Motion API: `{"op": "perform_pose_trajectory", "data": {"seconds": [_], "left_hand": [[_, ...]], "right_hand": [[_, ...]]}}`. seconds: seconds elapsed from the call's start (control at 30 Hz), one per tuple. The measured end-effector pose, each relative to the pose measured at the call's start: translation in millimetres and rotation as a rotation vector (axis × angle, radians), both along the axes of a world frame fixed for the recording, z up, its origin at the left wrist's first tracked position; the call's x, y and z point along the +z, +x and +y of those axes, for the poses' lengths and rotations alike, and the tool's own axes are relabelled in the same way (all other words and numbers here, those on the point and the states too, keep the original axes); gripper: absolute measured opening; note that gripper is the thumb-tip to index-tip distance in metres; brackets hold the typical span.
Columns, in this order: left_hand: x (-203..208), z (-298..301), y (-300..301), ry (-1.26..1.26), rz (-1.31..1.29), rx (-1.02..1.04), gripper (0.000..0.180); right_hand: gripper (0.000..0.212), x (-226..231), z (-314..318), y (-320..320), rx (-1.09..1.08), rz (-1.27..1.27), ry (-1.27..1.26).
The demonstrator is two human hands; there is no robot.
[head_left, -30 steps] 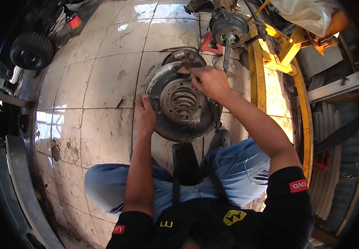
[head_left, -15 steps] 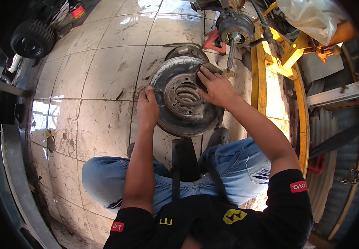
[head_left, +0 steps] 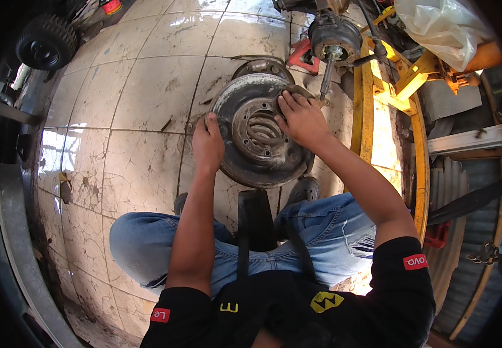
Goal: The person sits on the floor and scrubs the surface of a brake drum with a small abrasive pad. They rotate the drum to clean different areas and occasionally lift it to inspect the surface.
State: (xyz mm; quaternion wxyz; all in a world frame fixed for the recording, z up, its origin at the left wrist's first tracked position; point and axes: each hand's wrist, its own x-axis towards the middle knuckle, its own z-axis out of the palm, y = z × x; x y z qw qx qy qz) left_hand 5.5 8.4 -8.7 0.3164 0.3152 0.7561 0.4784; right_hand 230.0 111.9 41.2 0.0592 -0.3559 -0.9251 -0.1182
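A round, dark metal brake backing plate (head_left: 241,168), with a pale worn band along its upper left edge, lies before me on the floor. My left hand (head_left: 208,145) grips its left rim, fingers together on the edge. On the plate's upper right, my right hand (head_left: 304,120) presses down a dark brown, sheet-like piece (head_left: 299,91); whether it is cloth or abrasive paper I cannot tell. Coils of a spring (head_left: 262,122) show through the plate's central opening, which is ringed with bolt holes. A curved brake part (head_left: 262,65) rests just beyond the plate, partly covered by it.
Beyond my right hand, a drum-and-shaft assembly (head_left: 335,43) hangs near a red stand (head_left: 303,56). A yellow metal frame (head_left: 362,110) runs along the right. At far left are a knobbly tyre (head_left: 46,42) and a metal bar (head_left: 16,232). My shoe (head_left: 306,189) is close to the plate.
My right hand has shifted slightly on the plate, its thumb drawn in from the central opening toward the brown piece. My left hand keeps its hold. The whole view has shifted a little.
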Motion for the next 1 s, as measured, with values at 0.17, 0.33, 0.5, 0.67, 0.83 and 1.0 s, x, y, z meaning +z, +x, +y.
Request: {"op": "perform_pose_trajectory", "data": {"seconds": [0.17,0.33,0.5,0.67,0.83,1.0], "left_hand": [[2,0,2,-0.004,-0.019,0.018,0.074],[-1,-1,0,-0.026,-0.018,0.003,0.074],[3,0,2,-0.022,0.004,0.019,0.074],[-2,-3,-1,0.029,-0.041,0.009,0.074],[2,-2,2,0.004,-0.04,0.02,0.073],[3,-2,3,-0.012,0.02,0.036,0.069]], "right_hand": [[0.041,-1,12,1,0.023,0.018,-0.063],[0.04,21,1,1,0.005,-0.048,-0.098],[0.049,-4,-7,13,0.021,-0.106,-0.121],[0.065,6,-19,9,-0.066,-0.173,-0.227],[0.071,2,-18,8,-0.042,-0.112,-0.31],[0.073,6,-7,11,-0.061,-0.128,-0.293]]}}
